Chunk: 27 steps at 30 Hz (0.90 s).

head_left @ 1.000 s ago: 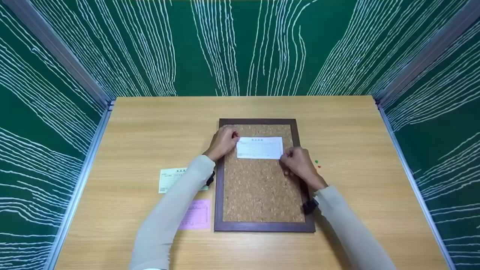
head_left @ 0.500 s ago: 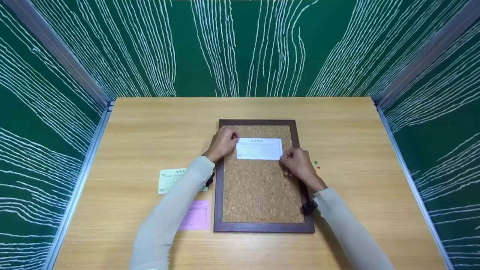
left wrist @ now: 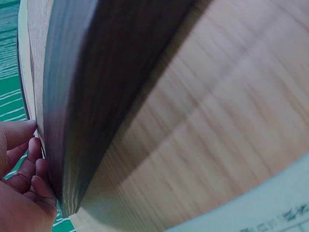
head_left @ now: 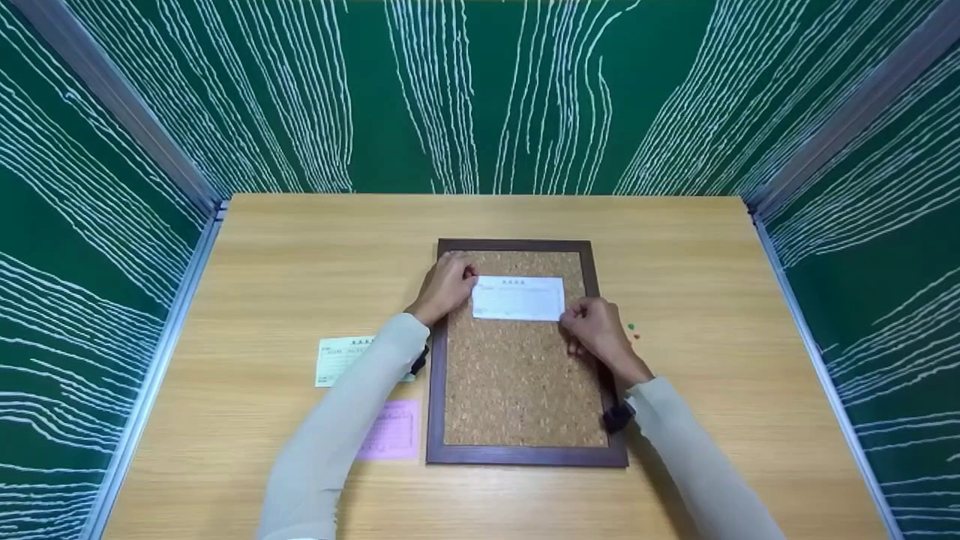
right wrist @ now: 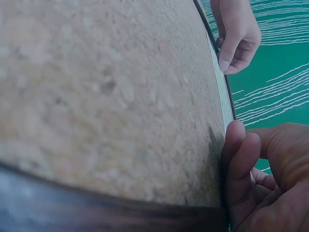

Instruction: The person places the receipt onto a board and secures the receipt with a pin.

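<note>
A white printed paper slip [head_left: 518, 298] lies across the upper part of a cork board [head_left: 525, 390] with a dark brown frame. My left hand [head_left: 448, 285] pinches the slip at its upper left edge, the wrist crossing the board's left frame. At the lower right corner my right hand [head_left: 596, 326] pinches the slip between thumb and curled fingers. In the right wrist view the slip [right wrist: 221, 94] shows edge-on over the cork, with my right hand [right wrist: 270, 179] at its near end and my left hand [right wrist: 237, 36] at its far end.
Left of the board a green printed slip [head_left: 337, 364] and a pink one [head_left: 394, 431] lie on the wooden table [head_left: 300, 262], partly under my left sleeve. Small green and red pieces [head_left: 631, 327] lie just right of the board. Green walls with white lines surround the table.
Both hands keep their places on the white slip. The view has shifted only very slightly.
</note>
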Each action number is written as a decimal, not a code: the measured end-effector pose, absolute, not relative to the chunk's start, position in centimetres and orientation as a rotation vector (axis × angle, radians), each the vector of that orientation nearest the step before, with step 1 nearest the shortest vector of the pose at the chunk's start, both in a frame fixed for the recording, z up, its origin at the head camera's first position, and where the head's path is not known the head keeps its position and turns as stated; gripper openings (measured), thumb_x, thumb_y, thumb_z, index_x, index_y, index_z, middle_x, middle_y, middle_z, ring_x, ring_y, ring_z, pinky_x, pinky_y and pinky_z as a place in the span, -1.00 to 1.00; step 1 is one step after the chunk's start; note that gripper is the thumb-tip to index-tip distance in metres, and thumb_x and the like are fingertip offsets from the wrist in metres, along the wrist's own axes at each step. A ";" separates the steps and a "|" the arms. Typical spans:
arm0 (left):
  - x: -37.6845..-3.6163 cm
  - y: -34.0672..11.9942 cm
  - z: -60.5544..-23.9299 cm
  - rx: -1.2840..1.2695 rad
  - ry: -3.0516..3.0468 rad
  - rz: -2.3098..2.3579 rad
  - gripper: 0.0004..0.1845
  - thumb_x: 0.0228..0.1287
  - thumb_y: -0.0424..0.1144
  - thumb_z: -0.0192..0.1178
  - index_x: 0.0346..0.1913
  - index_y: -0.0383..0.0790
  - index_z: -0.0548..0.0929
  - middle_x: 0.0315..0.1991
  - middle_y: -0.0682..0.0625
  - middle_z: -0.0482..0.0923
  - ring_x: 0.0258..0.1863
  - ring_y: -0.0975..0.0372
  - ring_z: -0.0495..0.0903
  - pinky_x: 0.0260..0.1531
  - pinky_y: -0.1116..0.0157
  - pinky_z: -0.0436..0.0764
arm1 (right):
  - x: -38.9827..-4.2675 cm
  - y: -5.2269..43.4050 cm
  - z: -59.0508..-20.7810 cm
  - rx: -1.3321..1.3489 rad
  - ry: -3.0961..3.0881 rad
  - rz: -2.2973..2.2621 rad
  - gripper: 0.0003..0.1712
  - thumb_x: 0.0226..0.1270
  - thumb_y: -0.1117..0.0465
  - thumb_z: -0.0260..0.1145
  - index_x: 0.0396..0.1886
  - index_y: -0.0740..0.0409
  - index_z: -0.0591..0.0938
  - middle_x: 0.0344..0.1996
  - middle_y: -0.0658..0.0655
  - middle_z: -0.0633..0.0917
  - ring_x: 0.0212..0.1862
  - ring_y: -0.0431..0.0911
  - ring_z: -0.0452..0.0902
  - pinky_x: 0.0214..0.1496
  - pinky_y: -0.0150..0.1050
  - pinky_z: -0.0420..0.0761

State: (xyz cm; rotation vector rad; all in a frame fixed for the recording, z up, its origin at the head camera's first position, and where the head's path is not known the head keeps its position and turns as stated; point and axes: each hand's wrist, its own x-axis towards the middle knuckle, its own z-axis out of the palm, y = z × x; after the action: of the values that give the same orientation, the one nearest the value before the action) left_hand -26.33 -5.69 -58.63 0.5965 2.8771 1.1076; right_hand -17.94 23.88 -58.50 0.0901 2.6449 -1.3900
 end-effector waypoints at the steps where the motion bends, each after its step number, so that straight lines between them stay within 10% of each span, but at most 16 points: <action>1: -26.3 -5.7 -58.6 0.592 2.874 1.108 -0.90 0.53 -0.46 0.29 -0.10 -0.42 0.79 -0.07 -0.27 0.74 0.07 -0.11 0.62 0.17 -0.02 0.59 | -17.9 23.9 -58.5 0.097 2.640 -1.390 -0.86 0.46 0.35 0.27 -0.32 0.34 0.68 -0.65 0.12 0.69 -0.74 -0.20 0.59 -0.72 -0.39 0.56; 27: -26.2 -5.9 -58.7 0.577 2.909 1.058 -0.90 0.57 -0.39 0.30 -0.08 -0.33 0.81 -0.07 -0.19 0.74 0.00 -0.04 0.61 0.06 0.03 0.62 | -17.7 23.8 -59.2 0.074 2.714 -1.413 -0.86 0.46 0.34 0.29 -0.34 0.28 0.67 -0.63 0.09 0.66 -0.74 -0.19 0.57 -0.74 -0.40 0.52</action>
State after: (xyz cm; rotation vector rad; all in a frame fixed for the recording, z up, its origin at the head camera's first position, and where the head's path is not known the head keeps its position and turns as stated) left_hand -26.19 -5.89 -58.73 0.5775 2.9088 1.0583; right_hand -17.70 23.76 -59.17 0.0741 2.7144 -1.4127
